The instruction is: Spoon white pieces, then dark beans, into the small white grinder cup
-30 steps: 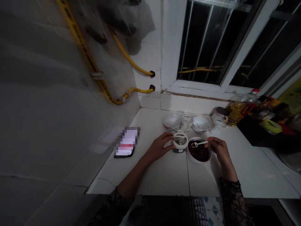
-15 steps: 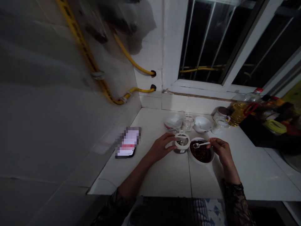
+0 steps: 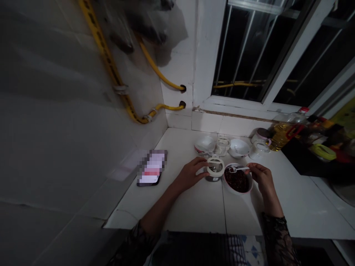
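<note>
My left hand [image 3: 192,174] holds a small seasoning jar [image 3: 215,176] by its side, thumb and fingers around the pale rim. Its lid is flipped up, and dark contents show inside. Between the fingertips of my right hand [image 3: 260,173] is the handle of a small white spoon [image 3: 239,169]. The spoon's bowl hangs over a white bowl [image 3: 237,193] with a pink rim, which holds a dark red, chunky mixture [image 3: 235,181]. Jar and bowl stand side by side on the white tiled counter [image 3: 194,210]. Whether the spoon carries anything is hard to tell.
Behind stand a patterned bowl [image 3: 204,145], a clear jar [image 3: 222,146], a white bowl [image 3: 239,147] and a jar of white powder [image 3: 259,148]. An oil bottle [image 3: 280,136] and a black box [image 3: 302,159] are at right. A phone [image 3: 152,168] lies left.
The camera view has shifted slightly. The spoon has moved a little toward the far rim of the bowl. My left hand stays on the seasoning jar.
</note>
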Motion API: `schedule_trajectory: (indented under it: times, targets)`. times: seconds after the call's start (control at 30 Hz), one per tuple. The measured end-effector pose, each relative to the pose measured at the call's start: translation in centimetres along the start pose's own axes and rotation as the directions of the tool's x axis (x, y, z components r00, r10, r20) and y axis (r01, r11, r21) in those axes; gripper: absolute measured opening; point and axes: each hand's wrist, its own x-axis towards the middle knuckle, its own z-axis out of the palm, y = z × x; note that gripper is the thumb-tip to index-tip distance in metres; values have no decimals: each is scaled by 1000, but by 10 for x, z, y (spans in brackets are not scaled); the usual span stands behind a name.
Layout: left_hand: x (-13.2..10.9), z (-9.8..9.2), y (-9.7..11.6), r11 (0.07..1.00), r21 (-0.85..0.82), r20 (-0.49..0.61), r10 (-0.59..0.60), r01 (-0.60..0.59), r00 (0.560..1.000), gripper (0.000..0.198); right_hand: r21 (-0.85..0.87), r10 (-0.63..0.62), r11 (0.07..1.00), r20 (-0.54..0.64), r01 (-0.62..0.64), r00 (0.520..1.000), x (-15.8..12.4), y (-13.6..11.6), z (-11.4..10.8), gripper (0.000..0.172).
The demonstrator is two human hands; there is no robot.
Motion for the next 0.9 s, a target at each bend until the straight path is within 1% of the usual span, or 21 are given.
schedule_trajectory:
  times: [0.1,0.17,0.23,0.27,0.3,0.33,0.4,0.43,0.47,0.5,0.53,0.63,0.67,0.73,0.77,0.83,0.9]
  targets:
    - [0,0,-1,1000,3,2,2,-2,1000,23,33,-53,998,-2,53,999,2,-10,5,38]
    - [0,0,-1,1000,6,2,9,-9,1000,24,24,-111,994,18,111,994,1,-20,12,38]
    - [0,1,-2,1000,9,-3,23,-23,1000,25,-25,-200,979,45,201,979,-4,-27,23,36]
    - [0,1,-3,999,12,-9,33,-33,999,25,-70,-264,961,54,267,963,-7,-30,29,33]
    - [0,1,-3,999,14,-13,42,-42,999,25,-132,-335,930,79,343,939,-11,-31,35,30]
    - [0,1,-3,999,16,-15,51,-51,999,26,-206,-416,878,123,433,901,-15,-31,40,27]
    - [0,1,-3,998,21,-16,57,-57,998,26,-328,-543,722,279,610,792,-22,-30,46,23]
    - [0,1,-3,998,23,-13,53,-53,998,26,-357,-577,645,353,676,737,-25,-29,47,22]
    - [0,1,-3,999,24,-13,49,-48,999,25,-371,-594,591,401,716,697,-26,-28,46,21]
    - [0,1,-3,999,23,-13,45,-44,999,25,-380,-602,568,413,730,683,-27,-27,42,21]
    - [0,1,-3,999,21,-15,41,-41,999,25,-389,-608,574,387,721,693,-26,-28,37,21]
    - [0,1,-2,999,17,-14,43,-43,999,25,-423,-576,665,234,616,783,-18,-29,18,23]
    - [0,1,-2,999,18,-15,44,-44,999,25,-433,-549,688,214,582,808,-14,-28,11,26]
    - [0,1,-1,999,21,-12,44,-44,999,25,-451,-484,725,205,521,851,-7,-25,4,30]
    - [0,0,-1,999,22,-10,42,-42,999,24,-452,-443,744,219,493,869,-5,-23,3,32]
    - [0,0,0,999,23,4,27,-27,1000,24,-441,-345,786,269,434,899,-3,-18,6,34]
    - [1,-1,0,1000,17,12,6,-7,1000,24,-424,-251,824,322,376,913,-4,-14,12,36]
